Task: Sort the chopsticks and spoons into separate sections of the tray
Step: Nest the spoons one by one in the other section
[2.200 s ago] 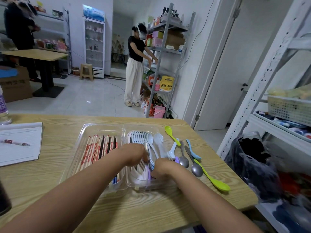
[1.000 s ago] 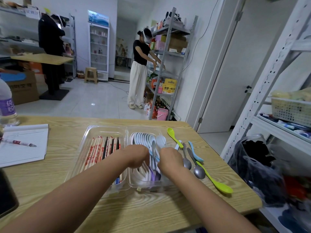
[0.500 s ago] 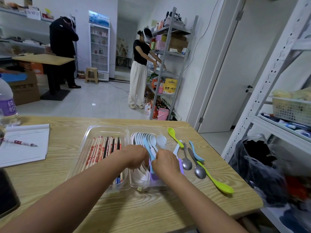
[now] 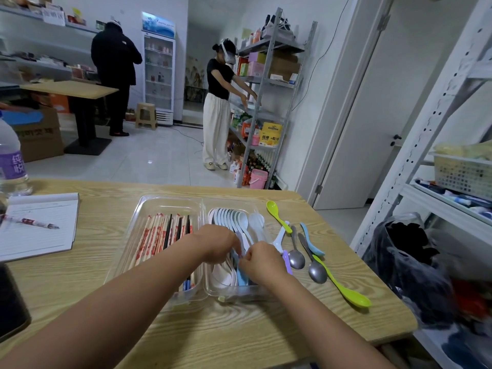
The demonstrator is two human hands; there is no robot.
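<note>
Hands meet over tray (image 4: 170, 202) spoon section: left hand (image 4: 219, 246), right hand (image 4: 262, 258) pinching blue spoon (image 4: 241, 275).

Clear plastic two-section tray (image 4: 170, 202) on wooden worktop (image 4: 239, 328). Left section: red-patterned and black chopsticks (image 4: 159, 238). Right section: row of pale plastic spoons (image 4: 231, 218). Left hand (image 4: 219, 246) and right hand (image 4: 262, 259) meet over the spoon section, fingers curled, pinching a light blue spoon (image 4: 241, 276). Loose beside tray: two lime green spoons (image 4: 346, 292), two metal spoons (image 4: 317, 271), blue spoon (image 4: 310, 241).
</note>
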